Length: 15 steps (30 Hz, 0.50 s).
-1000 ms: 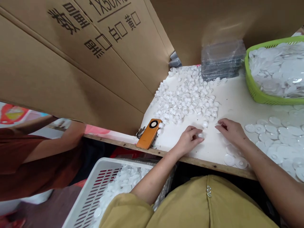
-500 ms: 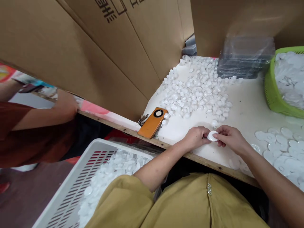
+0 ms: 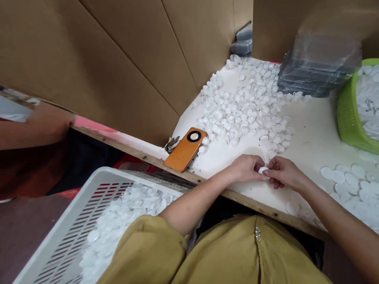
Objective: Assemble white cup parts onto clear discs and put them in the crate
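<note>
A small round white plastic disc is pinched between my two hands, just above the table's front edge. My left hand closes on its left side, thumb and fingers pressed together. From the other side my right hand grips it with thumb and forefinger, the other fingers curled beneath. The fingers cover part of the disc. Behind my hands spreads a pile of small white plastic pieces. Flat white discs lie overlapping to the right of my right hand.
An orange phone lies by keys at the table edge. A white basket of white pieces stands lower left. Plastic-wrapped grey packs and a green basket are at right. Cardboard screens off another person's arm.
The camera view has shifted a little. My hands have drawn closer around the disc, which is now more covered by the fingers and looks tilted.
</note>
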### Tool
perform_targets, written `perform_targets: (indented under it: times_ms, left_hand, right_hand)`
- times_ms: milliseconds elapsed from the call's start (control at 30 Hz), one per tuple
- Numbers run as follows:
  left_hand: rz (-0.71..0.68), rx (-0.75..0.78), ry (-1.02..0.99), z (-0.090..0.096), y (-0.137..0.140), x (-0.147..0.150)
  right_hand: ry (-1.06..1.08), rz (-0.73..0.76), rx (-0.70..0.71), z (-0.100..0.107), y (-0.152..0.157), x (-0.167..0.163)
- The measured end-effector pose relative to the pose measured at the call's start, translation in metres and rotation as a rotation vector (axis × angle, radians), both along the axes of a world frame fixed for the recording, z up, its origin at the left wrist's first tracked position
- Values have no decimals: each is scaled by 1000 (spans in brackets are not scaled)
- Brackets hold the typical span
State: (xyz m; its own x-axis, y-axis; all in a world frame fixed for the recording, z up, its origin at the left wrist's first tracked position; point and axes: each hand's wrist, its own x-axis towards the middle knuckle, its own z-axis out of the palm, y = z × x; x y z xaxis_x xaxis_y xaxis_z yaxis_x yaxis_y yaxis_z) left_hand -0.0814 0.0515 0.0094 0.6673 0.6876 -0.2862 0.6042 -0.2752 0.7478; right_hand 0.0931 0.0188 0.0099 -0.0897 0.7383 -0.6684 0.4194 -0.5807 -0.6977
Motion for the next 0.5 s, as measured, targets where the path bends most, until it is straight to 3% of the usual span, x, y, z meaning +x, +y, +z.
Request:
perform_targets:
  times_ms: [167,333,433,500]
  left_hand:
    - [-98,-8,108,2,12,6]
    - [-192,-37,85,3,20,13]
    - [-159,-67,25,9,15,8]
    - [-112,-66,16,18,4,-15]
  right_hand:
    - [-54,12,-19,0,4,-2]
    - [10,33,-5,2,4,-7]
    - [68,65,75,4,-3,-1]
    - [47,74,183,5,-11,16]
